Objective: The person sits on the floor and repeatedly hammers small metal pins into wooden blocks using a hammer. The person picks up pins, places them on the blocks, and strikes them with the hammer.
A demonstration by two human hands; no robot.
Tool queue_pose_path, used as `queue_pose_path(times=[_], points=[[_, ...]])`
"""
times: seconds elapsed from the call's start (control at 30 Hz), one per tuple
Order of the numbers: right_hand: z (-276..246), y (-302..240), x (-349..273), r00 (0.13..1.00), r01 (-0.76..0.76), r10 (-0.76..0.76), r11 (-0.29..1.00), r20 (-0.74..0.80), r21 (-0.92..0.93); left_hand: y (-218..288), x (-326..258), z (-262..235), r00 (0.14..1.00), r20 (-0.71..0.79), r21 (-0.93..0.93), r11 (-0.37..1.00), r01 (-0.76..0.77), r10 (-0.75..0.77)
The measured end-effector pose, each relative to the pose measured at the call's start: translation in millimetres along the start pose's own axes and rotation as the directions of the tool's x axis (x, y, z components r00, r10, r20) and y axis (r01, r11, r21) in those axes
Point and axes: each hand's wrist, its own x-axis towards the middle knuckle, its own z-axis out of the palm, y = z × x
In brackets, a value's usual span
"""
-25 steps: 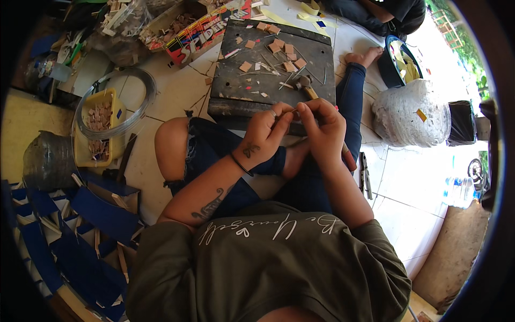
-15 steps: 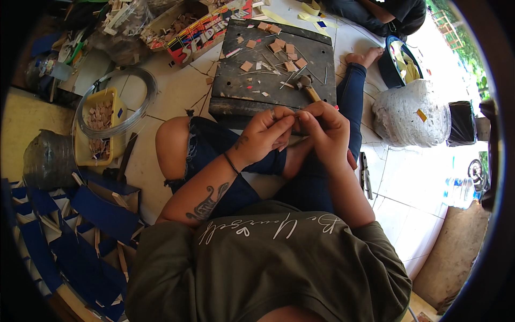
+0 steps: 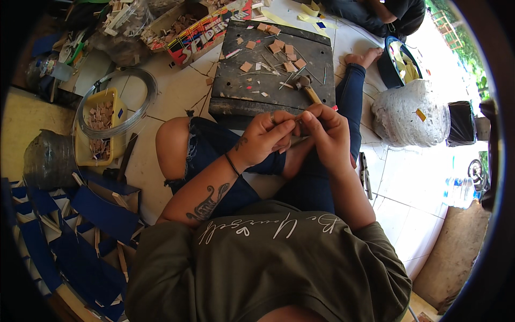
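Observation:
My left hand (image 3: 270,133) and my right hand (image 3: 326,132) meet above my lap, fingertips pinched close together. Whatever small thing sits between the fingertips is too small and too covered to name. Just beyond my hands stands a dark low work table (image 3: 228,88). On it rests a hammer (image 3: 308,87), its wooden handle pointing toward my right hand. Small brown square pieces (image 3: 274,48) and several thin metal rods (image 3: 301,54) are scattered over the table top, with tiny white and red scraps among them.
To the left, a wire coil (image 3: 149,88) lies over a yellow basket (image 3: 119,145) of small wooden pieces. Blue pieces (image 3: 102,212) pile up at lower left. A printed box (image 3: 209,27) stands at the back. On the right are a wrapped bundle (image 3: 410,118) and a dark tub (image 3: 387,70). Another person (image 3: 375,13) sits beyond.
Both hands keep nearly the same place and pinch, with only a slight shift of the right hand's fingers. The things on the table have not visibly moved.

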Motion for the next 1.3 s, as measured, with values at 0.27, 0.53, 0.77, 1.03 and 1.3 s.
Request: queue_pose_path(times=[0.27, 0.53, 0.77, 1.03, 1.3], points=[[-4, 6, 1, 0.997, -0.057, 0.054, 0.996, 0.054, 0.071, -7, -1, -4, 1.000, 0.013, 0.031, 0.999, -0.008, 0.007], [-6, 17, 15, 0.996, -0.083, 0.073, 0.973, -0.058, -0.215, -9, 11, -16, 0.994, -0.090, 0.462, 0.887, -0.006, 0.054], [-12, 29, 50, 0.949, 0.219, -0.313, 0.733, -0.033, -0.644, 8, 26, -35, 0.911, 0.067, 0.977, 0.158, -0.142, 0.406], [-7, 31, 57, 0.966, 0.241, -0.251, 0.771, 0.067, -0.590, 0, 30, -46, 0.892, 0.079, 0.989, 0.075, -0.125, 0.445], [-12, 16, 62, 0.923, 0.378, -0.244, 0.726, 0.299, -0.575, 0, 30, -45, 0.886, 0.119, 0.981, 0.083, -0.174, 0.449]])
